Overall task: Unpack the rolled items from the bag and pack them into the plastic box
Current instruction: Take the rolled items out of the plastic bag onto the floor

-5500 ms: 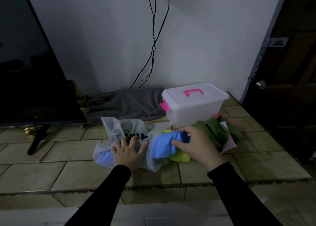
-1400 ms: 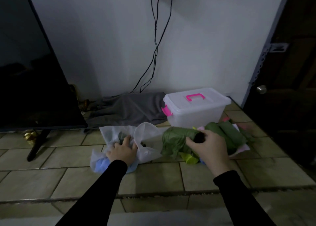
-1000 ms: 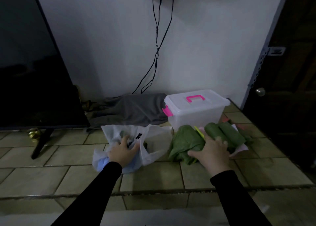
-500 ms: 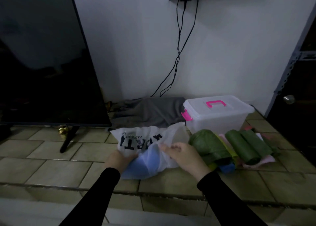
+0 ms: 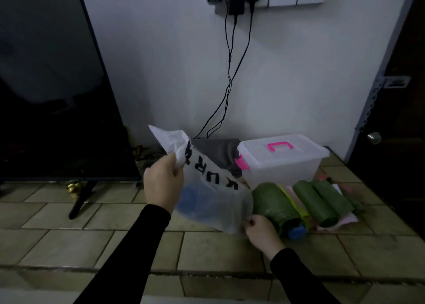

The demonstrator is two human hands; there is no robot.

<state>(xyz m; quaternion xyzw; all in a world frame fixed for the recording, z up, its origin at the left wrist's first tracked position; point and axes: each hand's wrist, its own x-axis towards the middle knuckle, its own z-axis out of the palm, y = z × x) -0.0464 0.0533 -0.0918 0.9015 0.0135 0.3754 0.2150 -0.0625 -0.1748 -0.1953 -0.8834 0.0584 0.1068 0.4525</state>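
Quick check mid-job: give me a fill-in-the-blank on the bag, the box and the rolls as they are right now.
1. The left hand grips the bag near its ___ end.
2. The box has its lid ___.
3. Through the bag shows a ___ item.
4. The green rolls lie on the ___.

Missing words: upper; on; blue; floor

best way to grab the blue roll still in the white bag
Through the bag's mouth: the left hand holds the bag raised by its top while the right hand pinches its bottom corner. The blue roll sags low inside, so probably reach down and wrap its middle.
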